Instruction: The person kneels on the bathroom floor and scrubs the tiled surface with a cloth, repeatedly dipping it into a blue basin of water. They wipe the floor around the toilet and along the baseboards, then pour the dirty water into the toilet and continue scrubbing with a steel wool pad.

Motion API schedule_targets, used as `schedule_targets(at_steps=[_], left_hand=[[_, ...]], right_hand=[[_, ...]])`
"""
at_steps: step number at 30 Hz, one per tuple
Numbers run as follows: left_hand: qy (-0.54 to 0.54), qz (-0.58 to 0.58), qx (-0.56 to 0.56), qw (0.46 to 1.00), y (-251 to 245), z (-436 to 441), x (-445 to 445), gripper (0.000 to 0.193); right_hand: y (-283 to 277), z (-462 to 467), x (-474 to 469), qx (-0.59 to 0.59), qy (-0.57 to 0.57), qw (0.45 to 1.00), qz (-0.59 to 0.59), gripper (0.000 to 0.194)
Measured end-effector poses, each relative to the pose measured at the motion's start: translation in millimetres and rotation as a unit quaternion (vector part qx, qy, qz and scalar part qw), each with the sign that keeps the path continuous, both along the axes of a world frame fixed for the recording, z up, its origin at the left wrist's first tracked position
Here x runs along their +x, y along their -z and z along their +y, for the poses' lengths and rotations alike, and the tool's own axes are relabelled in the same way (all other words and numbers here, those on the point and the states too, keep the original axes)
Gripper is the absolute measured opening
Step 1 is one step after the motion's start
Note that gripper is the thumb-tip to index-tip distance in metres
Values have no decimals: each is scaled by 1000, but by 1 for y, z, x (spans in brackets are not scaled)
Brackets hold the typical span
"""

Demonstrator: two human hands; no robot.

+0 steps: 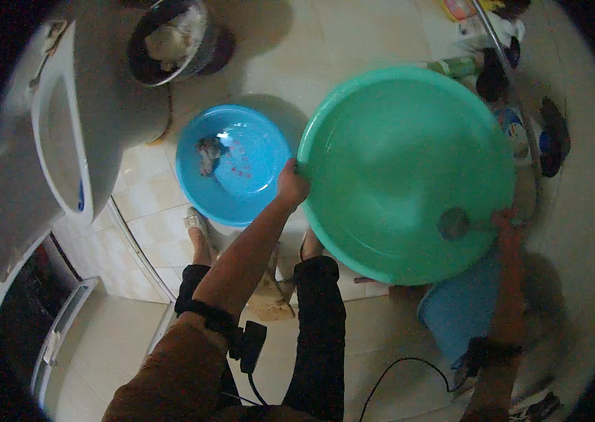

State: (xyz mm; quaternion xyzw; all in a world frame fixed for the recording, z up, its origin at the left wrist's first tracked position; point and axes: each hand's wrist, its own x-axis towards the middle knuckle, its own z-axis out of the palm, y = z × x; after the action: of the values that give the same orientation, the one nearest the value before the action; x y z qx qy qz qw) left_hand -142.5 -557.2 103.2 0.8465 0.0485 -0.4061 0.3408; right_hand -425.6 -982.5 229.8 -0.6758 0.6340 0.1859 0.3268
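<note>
My left hand [293, 185] grips the left rim of a large green plastic basin [324, 113]. In my right hand [509, 221], at the basin's lower right edge, is a handheld shower head [454, 224]; its round head lies over the inside of the basin. The right hand is blurred. From it a metal shower hose [527, 124] curves up along the right side. Left of the green basin a smaller blue plastic basin [234, 211] stands on the floor. A crumpled grey, wet-looking cloth [209, 154] lies in it, beside a red printed pattern on its bottom.
A dark bucket [200, 53] holding pale cloth stands at the upper left, near a white washbasin [60, 142]. Below the green basin is a blue bucket [461, 306]. Bottles and a green packet [456, 66] line the right wall. A black cable [408, 360] crosses the lower area.
</note>
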Motion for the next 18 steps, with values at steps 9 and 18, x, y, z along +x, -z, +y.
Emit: schedule_targets(at_steps=[9,18], left_hand=[[-154,88,16,984,-4,106,20,38],[-308,164,-127,928,43,128,13,42]], right_hand=[[-86,118,104,50,-114,974,-190,52],[-114,155,97,61,-78,959,-267,19]])
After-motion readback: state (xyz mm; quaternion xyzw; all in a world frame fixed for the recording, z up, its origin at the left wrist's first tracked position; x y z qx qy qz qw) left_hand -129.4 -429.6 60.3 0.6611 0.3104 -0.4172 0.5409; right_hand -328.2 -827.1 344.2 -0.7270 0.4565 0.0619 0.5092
